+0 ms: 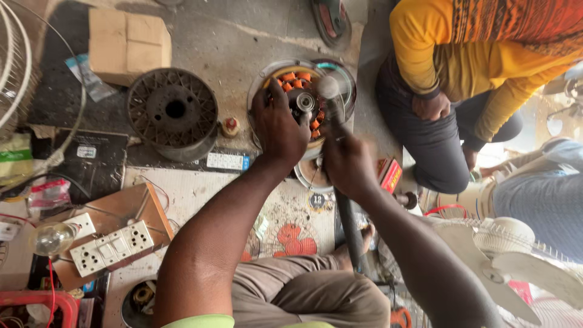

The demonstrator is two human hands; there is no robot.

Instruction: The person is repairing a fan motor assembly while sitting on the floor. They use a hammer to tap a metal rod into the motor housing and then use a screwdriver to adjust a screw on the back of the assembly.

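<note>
Copper coils (303,91) fill the housing (258,97); left hand (279,127) grips it, right (346,161) grips hammer (340,152).

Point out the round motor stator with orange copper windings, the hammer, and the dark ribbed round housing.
motor stator (296,78), head view, orange windings.
hammer (329,87), head view, blurred metal head.
dark ribbed housing (172,113), head view, top face.

A fan repair workshop on a floor: a motor stator (300,97) at twelve o'clock, a ribbed housing (173,112) at eleven, a switchboard (112,248) at eight, fan blades (516,261) at four.
</note>
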